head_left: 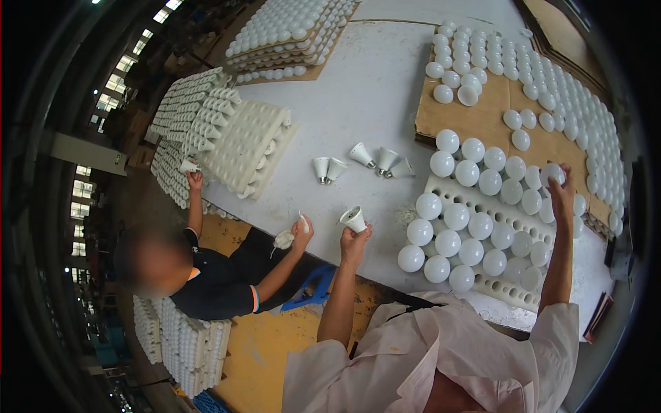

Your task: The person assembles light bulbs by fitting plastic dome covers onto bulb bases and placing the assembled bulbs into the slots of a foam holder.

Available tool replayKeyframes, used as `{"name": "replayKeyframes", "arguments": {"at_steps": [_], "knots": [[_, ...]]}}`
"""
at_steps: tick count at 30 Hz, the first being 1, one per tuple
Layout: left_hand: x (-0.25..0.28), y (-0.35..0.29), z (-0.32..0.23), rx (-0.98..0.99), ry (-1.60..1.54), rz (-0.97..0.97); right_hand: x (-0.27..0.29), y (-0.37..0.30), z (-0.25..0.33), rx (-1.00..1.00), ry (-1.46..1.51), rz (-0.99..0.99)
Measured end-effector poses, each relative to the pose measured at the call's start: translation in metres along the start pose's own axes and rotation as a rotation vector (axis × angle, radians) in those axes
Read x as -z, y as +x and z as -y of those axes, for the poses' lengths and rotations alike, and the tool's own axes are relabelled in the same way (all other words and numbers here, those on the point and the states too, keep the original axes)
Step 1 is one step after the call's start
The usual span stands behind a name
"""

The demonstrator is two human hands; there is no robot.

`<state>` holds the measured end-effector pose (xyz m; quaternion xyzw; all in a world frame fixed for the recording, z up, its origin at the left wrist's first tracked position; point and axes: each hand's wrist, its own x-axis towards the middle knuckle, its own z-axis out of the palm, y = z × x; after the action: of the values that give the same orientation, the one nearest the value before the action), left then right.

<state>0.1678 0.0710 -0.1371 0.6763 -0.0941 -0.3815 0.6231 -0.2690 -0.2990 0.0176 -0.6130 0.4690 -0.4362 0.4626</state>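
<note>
My left hand [354,245] grips a white cone-shaped bulb base [353,219], its wide open end tipped up. Over at the right, my right hand [563,190] has its fingers around a round white bulb cover [551,173] above the near rows. Beneath and beside it, more bulb covers [481,225] sit in rows on a white holed tray [465,199]. Several loose bulb bases [360,155] lie on the table beyond my left hand, some on their sides.
A cardboard sheet [475,118] carrying many white covers lies at the far right. Stacked layers of covers [275,34] stand at the back. White moulded trays [241,148] with bulb bases are piled at the left, next to a seated co-worker [213,279] holding a small white item.
</note>
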Motion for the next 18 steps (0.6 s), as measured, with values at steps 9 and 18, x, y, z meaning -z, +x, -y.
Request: {"name": "replayKeyframes", "arguments": {"at_steps": [9, 18], "knots": [[-0.052, -0.093, -0.078, -0.129, -0.240, 0.414, -0.082, -0.197, 0.019, -0.221, 0.344, 0.228], [-0.089, -0.154, -0.112, -0.579, 0.441, 0.375, -0.189, -0.257, 0.087, -0.303, 0.337, 0.645]]}}
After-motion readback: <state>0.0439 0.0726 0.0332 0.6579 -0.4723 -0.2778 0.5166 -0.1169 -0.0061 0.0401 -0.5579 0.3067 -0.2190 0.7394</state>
